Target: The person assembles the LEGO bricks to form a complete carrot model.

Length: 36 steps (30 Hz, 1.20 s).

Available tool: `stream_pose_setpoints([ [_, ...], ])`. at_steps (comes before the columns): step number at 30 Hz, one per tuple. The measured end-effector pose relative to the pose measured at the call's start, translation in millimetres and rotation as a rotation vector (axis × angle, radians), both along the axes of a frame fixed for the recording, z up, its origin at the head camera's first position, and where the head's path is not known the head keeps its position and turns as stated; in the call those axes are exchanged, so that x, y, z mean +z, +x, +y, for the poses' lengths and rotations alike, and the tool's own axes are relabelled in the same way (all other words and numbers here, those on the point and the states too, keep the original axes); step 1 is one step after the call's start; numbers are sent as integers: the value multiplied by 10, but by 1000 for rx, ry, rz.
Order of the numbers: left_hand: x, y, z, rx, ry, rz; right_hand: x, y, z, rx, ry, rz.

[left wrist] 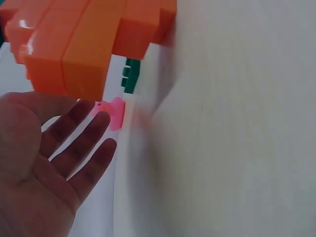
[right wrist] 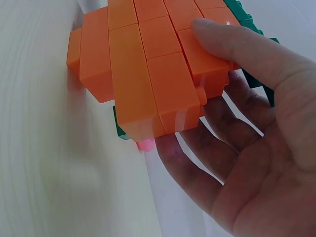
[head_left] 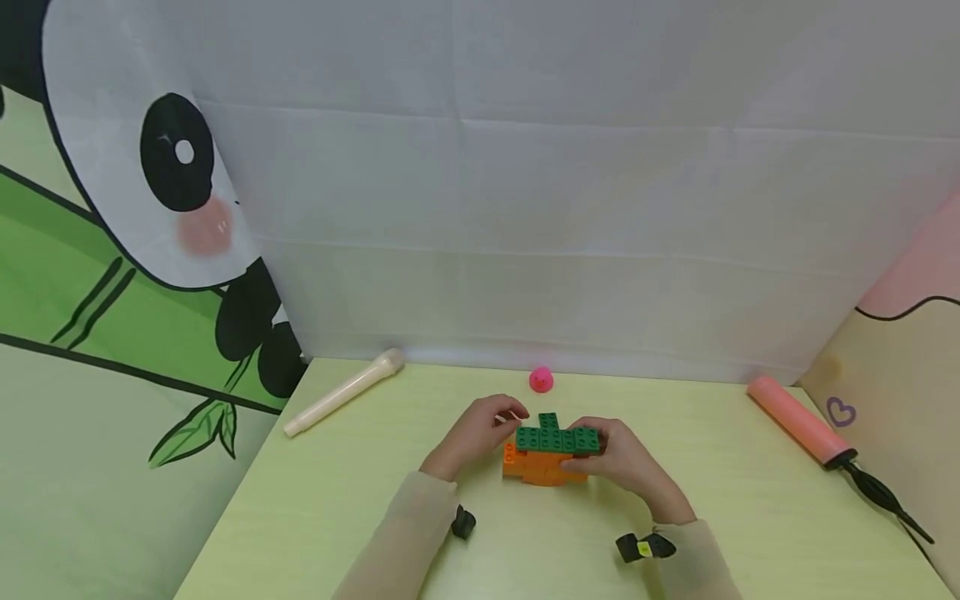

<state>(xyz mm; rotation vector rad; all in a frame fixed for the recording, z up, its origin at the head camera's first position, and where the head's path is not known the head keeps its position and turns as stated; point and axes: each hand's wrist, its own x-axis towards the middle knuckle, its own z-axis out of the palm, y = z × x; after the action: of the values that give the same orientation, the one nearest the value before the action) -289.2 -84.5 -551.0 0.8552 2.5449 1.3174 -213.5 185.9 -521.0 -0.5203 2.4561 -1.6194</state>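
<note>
A toy-brick model with an orange body (head_left: 542, 468) and a green top (head_left: 551, 439) stands on the table. My right hand (head_left: 618, 454) holds its right end. In the right wrist view the thumb (right wrist: 232, 42) presses the orange bricks (right wrist: 170, 81), with the other fingers curled behind. Beside the model's left end is my left hand (head_left: 480, 433), fingers loosely bent. The left wrist view shows its fingers (left wrist: 81, 145) spread below the orange bricks (left wrist: 74, 44), gripping nothing; I cannot tell whether one touches them. A small green part (left wrist: 131, 75) shows beyond.
Behind the model sits a small pink ball-shaped toy (head_left: 541, 379). A pale stick (head_left: 345, 393) lies at the table's back left. To the right lies a pink cylinder with a black handle (head_left: 802, 421). A white sheet (head_left: 525, 208) hangs behind the table (head_left: 360, 500).
</note>
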Motion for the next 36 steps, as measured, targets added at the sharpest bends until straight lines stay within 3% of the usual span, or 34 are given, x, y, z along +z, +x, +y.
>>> stream_pose_setpoints([
  [8,29,-212,104,-215,-247,91,-40,-2,0,6,-2,4],
  [12,16,-242,115,-269,-284,95,-50,-8,-1,11,6,17],
  [20,-7,-193,111,-198,-330,118,-51,-13,4,5,11,22],
  [27,28,-207,102,-170,-497,313,-43,31,-11,-8,20,23],
  [32,30,-221,54,-91,-521,449,-46,90,-48,-25,29,29],
  [34,31,-211,46,-71,-506,471,-49,113,-63,-29,35,29],
  [36,21,-197,41,-80,-501,447,-50,139,-78,-32,42,31],
])
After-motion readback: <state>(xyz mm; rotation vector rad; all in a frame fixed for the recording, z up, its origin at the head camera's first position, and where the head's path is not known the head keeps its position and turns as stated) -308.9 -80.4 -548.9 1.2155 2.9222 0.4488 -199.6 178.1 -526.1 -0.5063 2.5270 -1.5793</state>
